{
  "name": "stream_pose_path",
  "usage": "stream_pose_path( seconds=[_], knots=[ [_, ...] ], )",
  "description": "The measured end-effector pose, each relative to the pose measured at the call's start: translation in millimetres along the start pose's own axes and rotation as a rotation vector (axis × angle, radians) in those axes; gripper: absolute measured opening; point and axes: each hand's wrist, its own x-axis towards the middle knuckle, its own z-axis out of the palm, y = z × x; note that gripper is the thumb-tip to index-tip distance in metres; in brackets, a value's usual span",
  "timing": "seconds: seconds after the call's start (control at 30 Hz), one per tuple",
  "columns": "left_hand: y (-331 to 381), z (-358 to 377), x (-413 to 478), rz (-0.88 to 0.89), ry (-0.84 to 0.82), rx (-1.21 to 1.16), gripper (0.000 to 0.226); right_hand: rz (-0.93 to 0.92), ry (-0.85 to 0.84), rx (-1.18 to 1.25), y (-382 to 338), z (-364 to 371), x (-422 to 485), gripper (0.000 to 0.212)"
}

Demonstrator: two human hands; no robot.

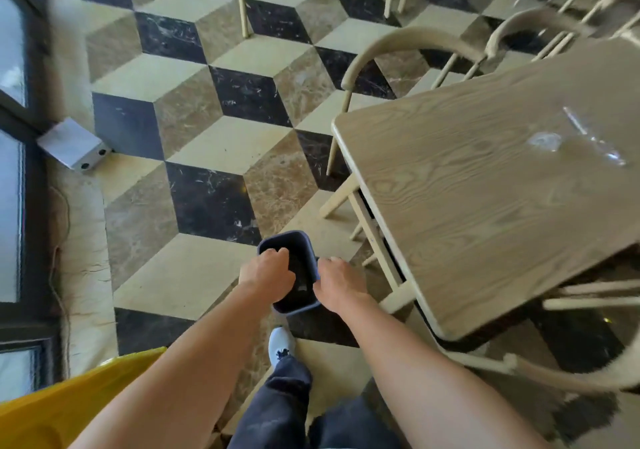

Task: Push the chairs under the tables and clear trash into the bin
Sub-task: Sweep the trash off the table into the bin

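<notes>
Below, both hands' fingers curl over the rim of the dark bin (294,240), left hand (268,275) and right hand (337,284) on opposite sides.

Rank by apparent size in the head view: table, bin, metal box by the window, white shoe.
1. table
2. bin
3. metal box, looks close to the bin; unsure
4. white shoe

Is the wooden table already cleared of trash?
No, clear crumpled plastic wrapping still lies on the light wooden table.
</notes>
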Motion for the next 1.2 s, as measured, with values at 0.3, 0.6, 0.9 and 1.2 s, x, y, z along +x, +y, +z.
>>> stream_pose_path(
  seconds=[0.3, 0.6, 0.9, 1.2],
  knots=[
    [169, 0, -116, 0.263, 0.121, 0.194, 0.041, 0.110, 0.302, 0.037, 141, -46, -169, 0.029],
    [388, 66, -197, 0.725, 0.113, 0.341, 0.043, 0.498, 0.528, 0.136, 306, -42, -352, 0.028],
    [545, 123, -235, 0.976, 0.109, 0.526, 0.035, 0.791, 0.512, 0.168, 425, -10, -448, 0.045],
    [702, 161, -193, 1.047, 0.040, 0.513, 0.025, 0.855, 0.433, 0.163, 580, -35, -443, 0.044]
  ],
)
